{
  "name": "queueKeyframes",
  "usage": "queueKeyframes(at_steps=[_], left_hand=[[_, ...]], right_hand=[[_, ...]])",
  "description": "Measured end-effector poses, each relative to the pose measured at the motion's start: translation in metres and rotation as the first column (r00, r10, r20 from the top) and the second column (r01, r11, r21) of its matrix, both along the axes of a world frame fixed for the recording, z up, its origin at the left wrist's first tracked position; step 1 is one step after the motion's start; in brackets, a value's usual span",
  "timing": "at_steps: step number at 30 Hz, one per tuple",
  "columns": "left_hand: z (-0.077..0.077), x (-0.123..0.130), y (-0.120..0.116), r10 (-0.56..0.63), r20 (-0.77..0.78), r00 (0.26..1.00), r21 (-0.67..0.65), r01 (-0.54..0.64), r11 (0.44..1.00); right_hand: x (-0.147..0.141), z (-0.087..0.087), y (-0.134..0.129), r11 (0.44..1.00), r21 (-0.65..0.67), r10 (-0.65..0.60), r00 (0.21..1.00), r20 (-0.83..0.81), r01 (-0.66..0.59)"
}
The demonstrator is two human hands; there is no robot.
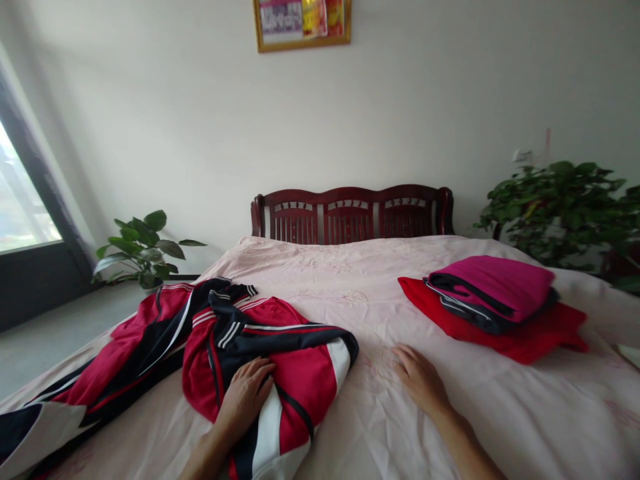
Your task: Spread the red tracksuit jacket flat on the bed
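My left hand lies on a bundled red, navy and white sports jacket, its fingers resting on the red cloth; I cannot tell whether they grip it. Another red-and-navy striped garment stretches from under that bundle towards the lower left. My right hand rests flat on the pale pink bedsheet, touching no garment. Further right, a folded magenta and navy garment sits on a folded red cloth.
The bed's dark wooden headboard stands against the wall. Potted green plants stand on both sides of the bed. A window is at the left, above a grey floor. A framed picture hangs above.
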State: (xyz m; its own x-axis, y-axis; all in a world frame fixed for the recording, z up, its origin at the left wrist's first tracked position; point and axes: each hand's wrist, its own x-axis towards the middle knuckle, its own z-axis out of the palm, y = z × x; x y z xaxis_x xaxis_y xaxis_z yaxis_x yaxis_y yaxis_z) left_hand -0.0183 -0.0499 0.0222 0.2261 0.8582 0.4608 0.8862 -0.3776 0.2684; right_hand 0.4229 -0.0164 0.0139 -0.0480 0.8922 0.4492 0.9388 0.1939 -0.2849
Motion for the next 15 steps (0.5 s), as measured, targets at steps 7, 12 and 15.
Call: queueKeyframes(at_steps=[7,12,15], left_hand=[[-0.0004,-0.0003,0.0011,-0.002,-0.004,1.000,-0.004,0.002,1.000],[0.0001,0.0001,0.0004,-0.009,0.004,1.000,-0.015,0.009,1.000],[0.0019,0.0008,-0.0005,-0.010,0.011,1.000,-0.017,0.010,1.000]], right_hand=[[0.0002,-0.0012,0.0009,1.000,-0.008,-0.008,1.000,0.007,0.008],[0.0008,-0.0001,0.0003,1.000,-0.020,0.001,1.000,0.002,-0.001],[0.0008,-0.0001,0.0000,1.000,-0.012,-0.004,1.000,-0.015,0.004]])
